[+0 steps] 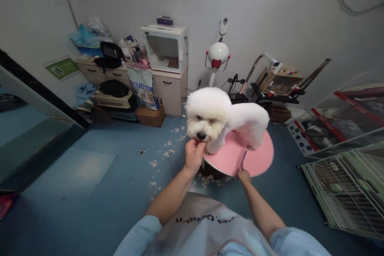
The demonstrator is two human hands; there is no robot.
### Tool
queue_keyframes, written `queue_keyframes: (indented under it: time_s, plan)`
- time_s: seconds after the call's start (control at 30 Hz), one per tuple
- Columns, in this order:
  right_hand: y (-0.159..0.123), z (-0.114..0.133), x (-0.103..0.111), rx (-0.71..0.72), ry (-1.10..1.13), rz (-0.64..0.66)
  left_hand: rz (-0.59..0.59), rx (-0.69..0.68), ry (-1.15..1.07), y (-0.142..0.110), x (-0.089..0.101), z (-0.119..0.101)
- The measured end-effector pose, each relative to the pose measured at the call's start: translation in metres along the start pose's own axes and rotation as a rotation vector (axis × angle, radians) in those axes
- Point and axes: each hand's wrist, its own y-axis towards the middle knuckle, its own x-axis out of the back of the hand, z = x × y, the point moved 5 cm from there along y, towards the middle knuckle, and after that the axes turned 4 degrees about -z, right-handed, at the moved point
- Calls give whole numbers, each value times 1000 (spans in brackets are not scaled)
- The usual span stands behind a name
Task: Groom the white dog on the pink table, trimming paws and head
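A fluffy white dog with a rounded, trimmed head stands on a round pink grooming table, its face turned toward me. My left hand is closed at the dog's chin, fingers pinched into the fur under its muzzle. Low at the table's near edge, my right hand grips a slim purplish grooming tool pointing up over the pink top. Whether it is scissors or a comb is too small to tell. The tool is apart from the dog's head, close to a hind paw.
Cut white fur litters the blue floor left of and below the table. Behind stand a white cabinet dryer, drawers and a white round-headed device. A wire cage lies to the right, a dark-framed doorway left.
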Motion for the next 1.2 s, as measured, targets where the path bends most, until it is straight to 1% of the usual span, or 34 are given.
queue_keyframes:
  time_s: [0.07, 0.13, 0.2, 0.3, 0.37, 0.43, 0.53, 0.6, 0.7, 0.77, 0.83, 0.93, 1.07, 1.13, 1.2]
  plan:
    - [15, -3, 9, -26, -58, -31, -22, 0, -24, 2, 3, -1]
    - [22, 0, 13, -24, -65, -44, -23, 8, -43, 5, 6, -1]
    - [19, 9, 12, -12, -31, -39, -13, 16, -61, 8, 10, -2]
    - [2, 32, 0, 6, 62, -8, 7, 34, -66, 15, 17, -3]
    - [-13, 56, -11, 10, 137, 28, 48, 77, -44, 21, 22, -5]
    - [-30, 84, -20, -1, 221, 75, 114, 134, 1, 27, 27, -6]
    - [-64, 134, -31, 11, 427, 261, 191, 173, 67, 36, 34, -9]
    - [-88, 168, -32, 80, 521, 358, 215, 161, 68, 41, 38, -11]
    - [-118, 209, -31, 239, 507, 380, 225, 150, 42, 45, 39, -12]
    - [-129, 227, -33, 303, 471, 415, 221, 148, 38, 45, 40, -11]
    - [-133, 236, -37, 295, 436, 434, 220, 152, 30, 45, 40, -10]
    - [-131, 242, -37, 272, 397, 408, 235, 154, 6, 42, 39, -9]
    - [-131, 242, -35, 218, 327, 434, 207, 142, -6, 38, 39, -7]
    - [-131, 241, -33, 184, 321, 429, 189, 143, -11, 36, 39, -5]
    - [-131, 242, -30, 181, 317, 420, 180, 153, -22, 35, 39, -3]
